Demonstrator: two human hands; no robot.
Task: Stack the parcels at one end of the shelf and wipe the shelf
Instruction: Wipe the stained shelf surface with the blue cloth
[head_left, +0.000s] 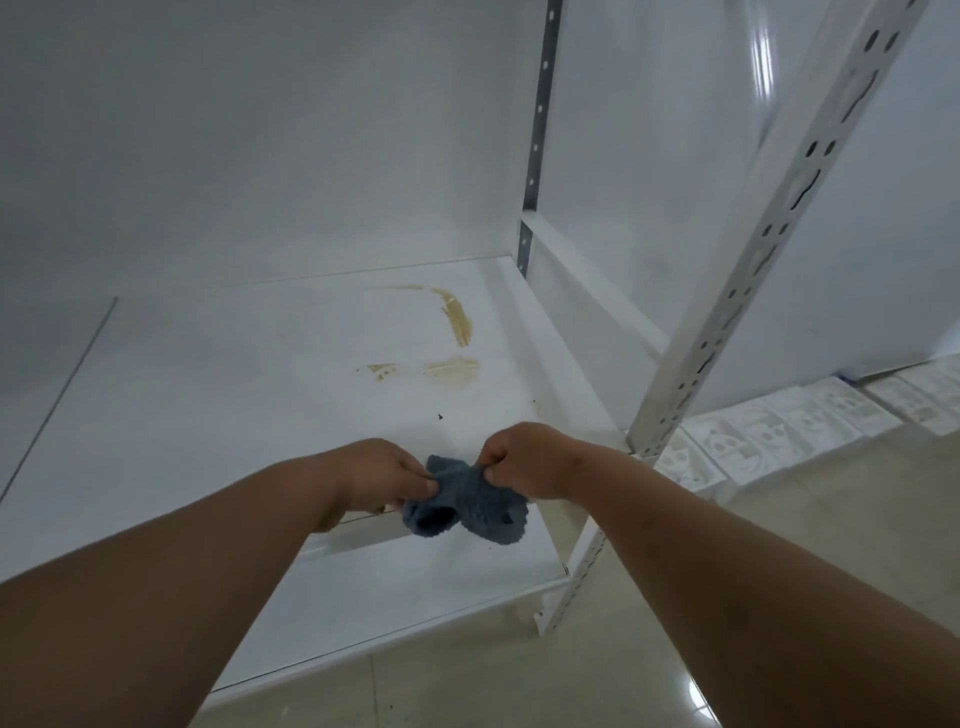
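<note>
Head view: a blue cloth (462, 501) hangs bunched between the two hands, above the front edge of the white shelf (208, 395). The left hand (382, 478) pinches its left end, the right hand (524, 462) its right. Brownish stains (457, 317) mark the shelf beyond.

a crumpled blue-grey cloth (464, 498) hangs over the white shelf's (208, 395) front edge; brown stains (457, 319) mark its back right corner.

floor tiles (545, 680): glossy beige | white patterned blocks (779, 426): rowed along wall, right
</note>
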